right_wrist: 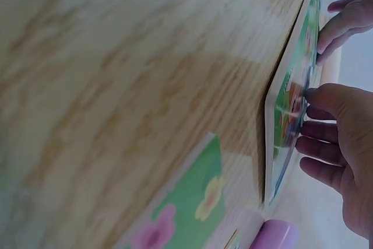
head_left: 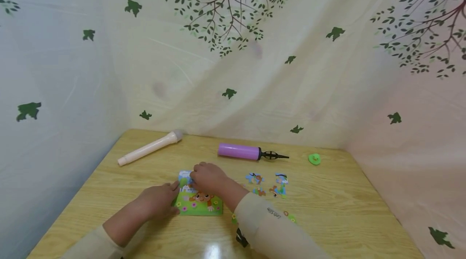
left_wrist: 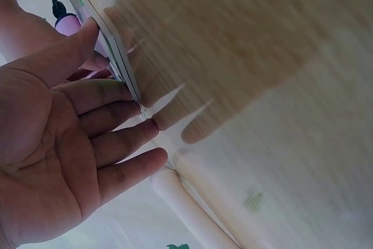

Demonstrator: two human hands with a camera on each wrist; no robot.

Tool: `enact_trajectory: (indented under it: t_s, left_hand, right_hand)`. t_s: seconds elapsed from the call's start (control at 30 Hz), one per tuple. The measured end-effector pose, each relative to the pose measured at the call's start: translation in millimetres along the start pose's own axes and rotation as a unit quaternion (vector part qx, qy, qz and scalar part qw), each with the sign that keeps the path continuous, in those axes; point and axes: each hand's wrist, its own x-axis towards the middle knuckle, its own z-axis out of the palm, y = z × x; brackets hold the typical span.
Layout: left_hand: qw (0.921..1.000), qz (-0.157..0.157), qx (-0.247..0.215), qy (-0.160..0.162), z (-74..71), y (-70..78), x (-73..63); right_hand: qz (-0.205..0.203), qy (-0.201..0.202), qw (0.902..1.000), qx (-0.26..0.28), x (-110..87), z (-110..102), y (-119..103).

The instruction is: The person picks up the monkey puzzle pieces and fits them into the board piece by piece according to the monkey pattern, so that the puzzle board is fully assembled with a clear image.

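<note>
A flat jigsaw puzzle board (head_left: 198, 209) with a monkey and flowers on green lies on the table, left of centre. My left hand (head_left: 157, 201) rests at its left edge, thumb near the front corner; in the left wrist view the straight fingers (left_wrist: 125, 144) meet the board's rim. My right hand (head_left: 209, 179) reaches over the board's upper part. In the right wrist view its thumb and fingertips (right_wrist: 310, 144) touch the picture side, fingers fairly straight and spread. The part of the picture under the right hand is hidden in the head view.
Loose jigsaw pieces (head_left: 278, 190) lie right of the board, some partly behind the right sleeve (head_left: 269, 222). Along the back are a pale microphone-shaped stick (head_left: 151, 148), a purple hand pump (head_left: 239, 151) and a green duck-faced toy (head_left: 314, 159). A black object (head_left: 241, 238) shows beside the sleeve.
</note>
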Motion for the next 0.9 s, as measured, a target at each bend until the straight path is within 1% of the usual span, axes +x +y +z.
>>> enact_trajectory:
  t_s: [0.23,0.43,0.7,0.9]
  left_hand:
    - [1.0000,0.003,0.000,-0.003,-1.2,1.1,-0.5]
    - [0.9999,0.002,0.013,-0.002,-1.0,0.8,0.2]
    - [1.0000,0.003,0.002,0.005,-0.5,1.0,-0.7]
    - [0.9998,0.012,-0.005,0.015,1.1,0.7,-1.1]
  right_hand:
    - [-0.004,0.004,1.0000,0.001,1.3,0.1,-1.6]
    - [-0.007,0.012,0.9999,-0.001,2.7,-0.5,-3.5]
    - [0.007,0.006,1.0000,-0.003,5.4,1.2,-5.9]
    - [0.026,-0.006,0.9993,0.026,5.9,-0.3,-7.0]
